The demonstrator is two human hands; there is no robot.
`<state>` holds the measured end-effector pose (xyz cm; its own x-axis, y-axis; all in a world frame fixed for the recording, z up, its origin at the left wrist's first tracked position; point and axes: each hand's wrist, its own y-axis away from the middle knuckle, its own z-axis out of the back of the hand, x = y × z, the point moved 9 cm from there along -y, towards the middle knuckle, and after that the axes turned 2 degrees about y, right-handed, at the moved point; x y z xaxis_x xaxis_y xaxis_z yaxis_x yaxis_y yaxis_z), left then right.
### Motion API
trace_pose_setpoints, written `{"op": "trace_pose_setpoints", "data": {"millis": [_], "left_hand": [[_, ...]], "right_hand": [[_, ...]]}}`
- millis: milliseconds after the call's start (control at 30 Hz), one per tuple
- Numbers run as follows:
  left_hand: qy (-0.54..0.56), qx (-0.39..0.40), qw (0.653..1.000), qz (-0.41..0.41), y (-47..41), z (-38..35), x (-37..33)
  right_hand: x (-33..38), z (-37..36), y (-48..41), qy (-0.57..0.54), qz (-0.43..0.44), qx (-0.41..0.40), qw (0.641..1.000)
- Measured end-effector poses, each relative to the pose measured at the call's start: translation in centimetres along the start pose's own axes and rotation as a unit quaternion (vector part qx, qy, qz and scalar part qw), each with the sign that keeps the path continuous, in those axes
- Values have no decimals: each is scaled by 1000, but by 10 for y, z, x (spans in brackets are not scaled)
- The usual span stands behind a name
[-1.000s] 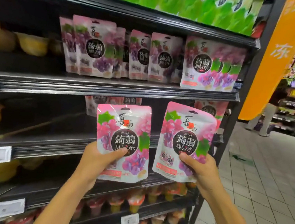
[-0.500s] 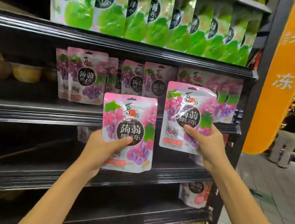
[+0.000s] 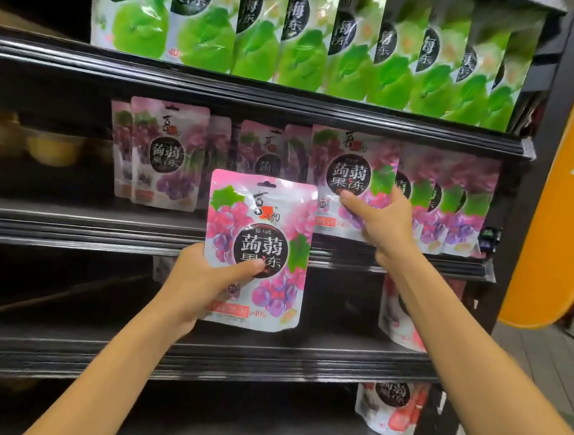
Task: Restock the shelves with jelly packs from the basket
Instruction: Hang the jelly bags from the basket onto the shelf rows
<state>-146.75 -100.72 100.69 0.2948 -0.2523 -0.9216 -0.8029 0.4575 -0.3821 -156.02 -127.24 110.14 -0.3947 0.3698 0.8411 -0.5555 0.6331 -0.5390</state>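
My left hand (image 3: 201, 279) grips a pink grape jelly pack (image 3: 259, 249) by its lower left side, holding it upright in front of the shelf edge (image 3: 71, 231). My right hand (image 3: 378, 221) pinches a second grape jelly pack (image 3: 350, 174) and holds it on the grape shelf, against the row of grape packs (image 3: 451, 209) at the right. More grape packs (image 3: 166, 156) stand at the left of that shelf. The basket is out of view.
Green jelly packs (image 3: 292, 39) fill the shelf above. Red strawberry packs (image 3: 398, 315) stand on the lower shelves at the right. Yellow cups (image 3: 54, 147) sit at the far left. An orange banner (image 3: 561, 204) hangs beside the shelf unit's right post.
Both hands have risen. My right hand has carried its pack up onto the grape shelf beside the right row. My left hand's pack has come up to the shelf edge.
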Motion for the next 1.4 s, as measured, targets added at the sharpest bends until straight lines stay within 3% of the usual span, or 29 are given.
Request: {"op": "trace_pose_setpoints", "data": {"millis": [333,500,900,1000,1067,1133,1233,1400], "left_hand": [[3,-6,1000,3,-4,-2,1],[3,-6,1000,-5,-7,-10,-4],[-3,-1,1000,-2,-8,-26,-7],[-1,-3,1000,-6,-11,-29,-13],[1,-3,1000,-9,-15,-33,-20],[-2,1,1000,-11,-21,-39,-28],[1,15,1000,-15,-34,-50,-40],[-44,-24,998,-49,-52,-50,-65]], "right_hand": [[6,18,27,190,106,-12,976],[10,36,37,347,124,-90,925],[7,35,42,408,150,-148,889],[16,36,47,372,181,-144,899],[25,30,50,289,202,-98,930],[23,12,50,181,152,16,972],[16,-20,55,85,53,163,982],[27,-20,40,55,35,109,992]]}}
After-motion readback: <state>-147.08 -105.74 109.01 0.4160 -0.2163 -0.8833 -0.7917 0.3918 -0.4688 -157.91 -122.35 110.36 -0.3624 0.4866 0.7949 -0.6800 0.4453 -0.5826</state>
